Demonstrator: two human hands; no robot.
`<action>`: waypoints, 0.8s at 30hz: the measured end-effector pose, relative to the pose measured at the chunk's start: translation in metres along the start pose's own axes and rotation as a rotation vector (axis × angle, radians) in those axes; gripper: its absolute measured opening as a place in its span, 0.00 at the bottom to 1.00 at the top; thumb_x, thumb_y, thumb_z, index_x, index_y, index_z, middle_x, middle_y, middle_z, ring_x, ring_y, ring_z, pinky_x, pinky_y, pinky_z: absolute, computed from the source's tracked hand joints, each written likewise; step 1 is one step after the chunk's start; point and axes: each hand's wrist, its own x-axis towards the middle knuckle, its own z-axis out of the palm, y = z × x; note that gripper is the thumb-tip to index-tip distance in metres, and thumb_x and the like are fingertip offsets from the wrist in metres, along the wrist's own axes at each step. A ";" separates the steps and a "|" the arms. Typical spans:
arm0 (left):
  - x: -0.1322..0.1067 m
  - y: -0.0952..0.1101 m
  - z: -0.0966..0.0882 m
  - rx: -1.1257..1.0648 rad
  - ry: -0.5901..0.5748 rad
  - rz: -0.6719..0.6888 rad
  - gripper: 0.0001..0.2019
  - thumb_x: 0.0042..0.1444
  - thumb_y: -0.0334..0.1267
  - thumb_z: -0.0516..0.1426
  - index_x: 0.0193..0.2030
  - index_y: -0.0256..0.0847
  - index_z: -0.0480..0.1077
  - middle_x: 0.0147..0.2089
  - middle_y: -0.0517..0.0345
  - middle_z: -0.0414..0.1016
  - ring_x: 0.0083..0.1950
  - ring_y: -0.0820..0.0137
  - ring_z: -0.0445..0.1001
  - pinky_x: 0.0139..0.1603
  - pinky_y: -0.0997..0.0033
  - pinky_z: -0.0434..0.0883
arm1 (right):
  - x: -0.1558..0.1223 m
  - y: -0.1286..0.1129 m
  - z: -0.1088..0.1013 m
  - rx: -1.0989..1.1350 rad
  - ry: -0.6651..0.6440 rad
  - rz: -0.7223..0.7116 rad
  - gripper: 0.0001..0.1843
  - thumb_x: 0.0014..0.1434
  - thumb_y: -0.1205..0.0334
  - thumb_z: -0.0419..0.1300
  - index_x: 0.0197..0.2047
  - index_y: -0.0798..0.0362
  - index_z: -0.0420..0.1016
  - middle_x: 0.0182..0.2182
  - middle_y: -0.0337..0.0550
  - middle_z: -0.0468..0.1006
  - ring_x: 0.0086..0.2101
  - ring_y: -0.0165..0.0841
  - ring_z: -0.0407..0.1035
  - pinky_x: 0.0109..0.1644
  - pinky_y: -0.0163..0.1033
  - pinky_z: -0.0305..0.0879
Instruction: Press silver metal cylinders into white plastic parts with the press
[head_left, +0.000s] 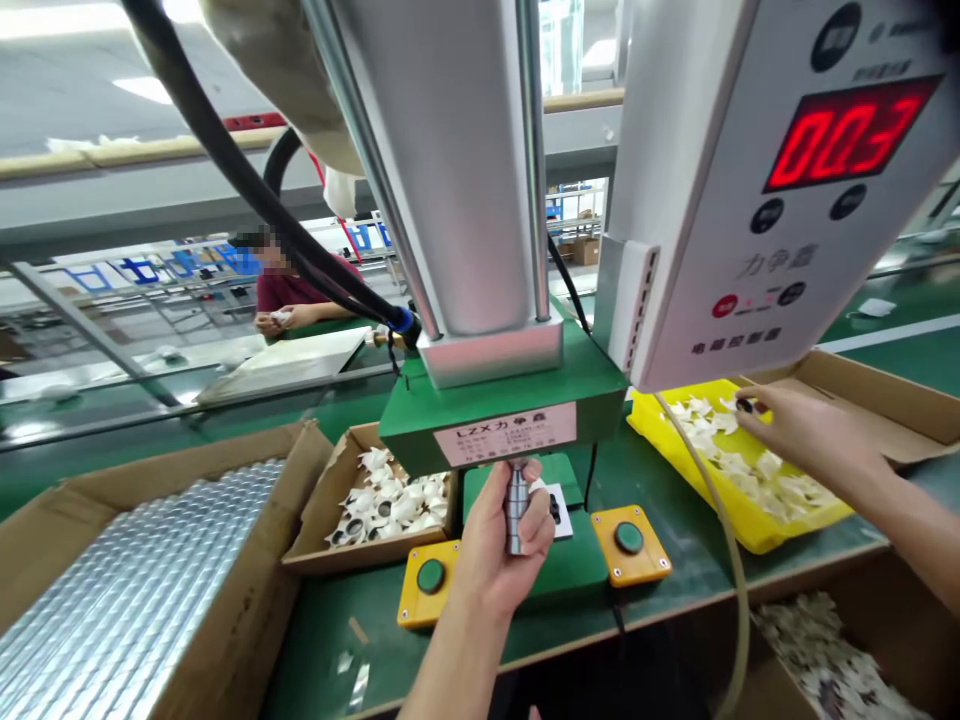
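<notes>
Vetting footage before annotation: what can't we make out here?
All in the head view:
Palm side of the metal cylinder: hidden by the left hand.
Small dark piece at the right hand: too small to tell gripped from touched.
Label: smaller print blurred.
Lower-right cardboard box: cut off by the bottom edge.

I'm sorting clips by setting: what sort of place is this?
Probably a factory assembly line. Signs are the press-like machine with its red digital readout, the yellow tray of small white parts, and another person handling something white beyond.
</notes>
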 end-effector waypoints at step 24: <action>-0.113 0.021 -0.070 -0.057 0.446 0.182 0.09 0.59 0.41 0.54 0.41 0.38 0.70 0.31 0.64 0.67 0.13 0.88 0.50 0.10 0.86 0.51 | -0.086 -0.347 -0.026 0.709 -0.258 -0.954 0.16 0.56 0.68 0.53 0.48 0.50 0.70 0.42 0.44 0.73 0.42 0.34 0.68 0.47 0.38 0.63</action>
